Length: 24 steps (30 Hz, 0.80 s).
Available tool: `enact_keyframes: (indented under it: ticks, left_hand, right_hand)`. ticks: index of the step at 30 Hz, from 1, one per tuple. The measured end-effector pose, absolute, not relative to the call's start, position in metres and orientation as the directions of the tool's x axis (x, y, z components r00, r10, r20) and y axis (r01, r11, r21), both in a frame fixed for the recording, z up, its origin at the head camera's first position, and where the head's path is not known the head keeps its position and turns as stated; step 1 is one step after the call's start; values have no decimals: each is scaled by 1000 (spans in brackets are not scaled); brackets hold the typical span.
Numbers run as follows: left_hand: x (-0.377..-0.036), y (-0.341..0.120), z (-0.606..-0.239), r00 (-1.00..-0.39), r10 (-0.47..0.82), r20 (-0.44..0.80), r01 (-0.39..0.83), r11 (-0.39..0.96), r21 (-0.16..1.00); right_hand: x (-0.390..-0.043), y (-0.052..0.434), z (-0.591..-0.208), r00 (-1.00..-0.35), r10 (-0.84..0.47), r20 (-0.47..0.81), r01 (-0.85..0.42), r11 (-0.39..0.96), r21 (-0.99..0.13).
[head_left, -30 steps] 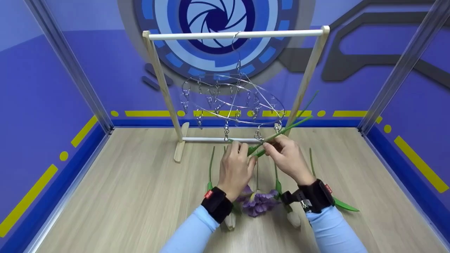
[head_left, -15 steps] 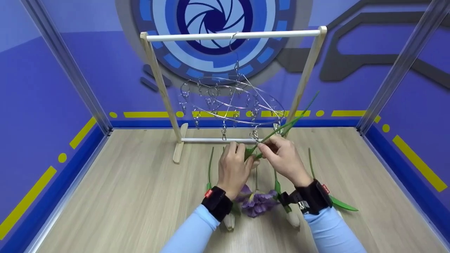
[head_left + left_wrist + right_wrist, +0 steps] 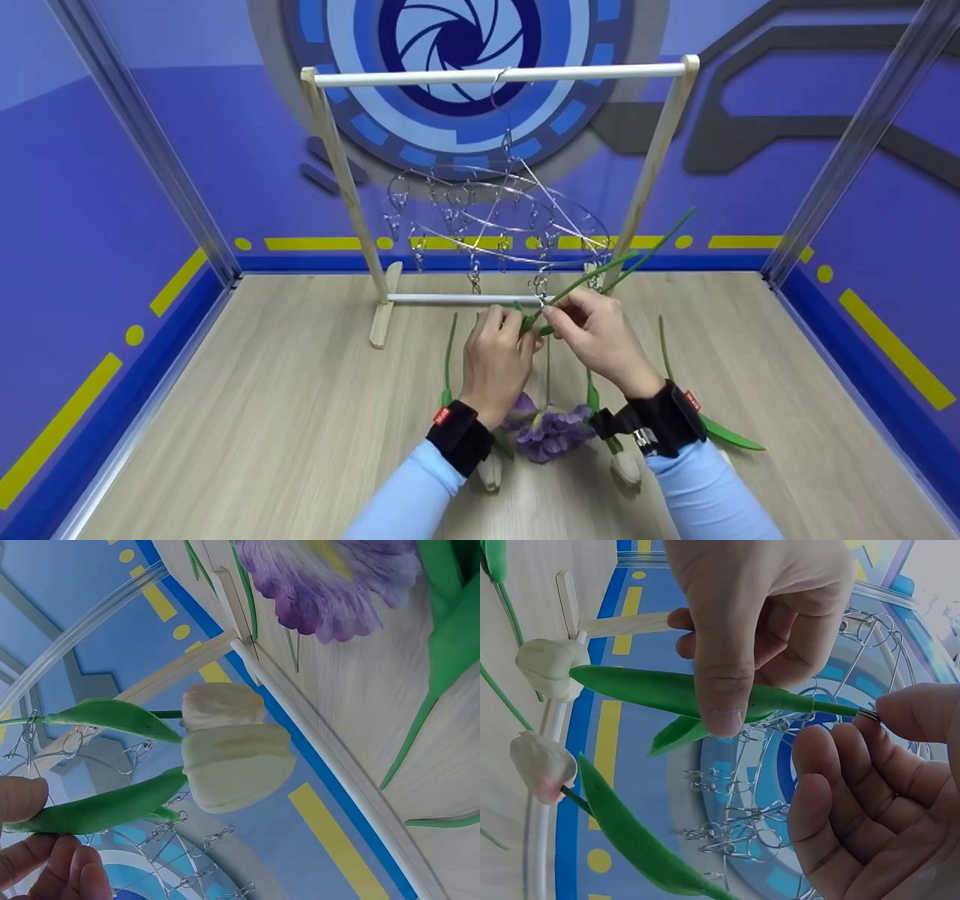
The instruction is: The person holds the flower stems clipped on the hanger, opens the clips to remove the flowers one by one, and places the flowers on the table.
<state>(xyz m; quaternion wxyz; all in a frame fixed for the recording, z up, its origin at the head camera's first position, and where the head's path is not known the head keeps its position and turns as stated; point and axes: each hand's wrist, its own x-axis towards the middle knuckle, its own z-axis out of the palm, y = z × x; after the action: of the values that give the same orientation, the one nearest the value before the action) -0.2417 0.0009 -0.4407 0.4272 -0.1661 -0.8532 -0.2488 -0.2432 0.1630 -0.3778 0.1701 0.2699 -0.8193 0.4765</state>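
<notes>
1. Since the earlier head frame I see both hands raised a little towards the clips, and the long green stems now slant higher past the right post.
2. My left hand (image 3: 497, 358) pinches the white artificial tulip with green stem and leaves (image 3: 236, 765) by its stem; my right hand (image 3: 600, 337) pinches a small metal clip (image 3: 870, 714) at the stem's tip, thumb against curled fingers.
3. The tulip hangs in the air between the hands, just under the round silver wire clip hanger (image 3: 495, 217), which dangles from the white top bar of the wooden rack (image 3: 502, 74).
4. The rack's low white crossbar (image 3: 457, 298) lies just behind the hands.
5. On the pale wood-grain tabletop (image 3: 262, 420) lie a purple fabric flower (image 3: 547, 431) and more white tulips (image 3: 626, 466), partly hidden by my wrists.
6. The thin hanger wires blur together; I cannot tell whether the clip has closed on the stem.
</notes>
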Motion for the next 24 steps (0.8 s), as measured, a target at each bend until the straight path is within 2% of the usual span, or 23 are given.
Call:
enact_keyframes:
  ticks: [14,19,24]
  left_hand:
    - [-233,-7,-439,-578,60,814,524,792,314]
    - [-229,-9,-437,-577,66,814,543,775,322]
    - [-226,-11,-435,-569,78,819,567,759,322]
  right_hand:
    - [-247,173,-375,-761,-382,524,-640,313,-701]
    - [-252,173,-373,-788,-359,500,-600,267,-754]
    - [-260,172,-373,-825,-366,430,-509,154,-847]
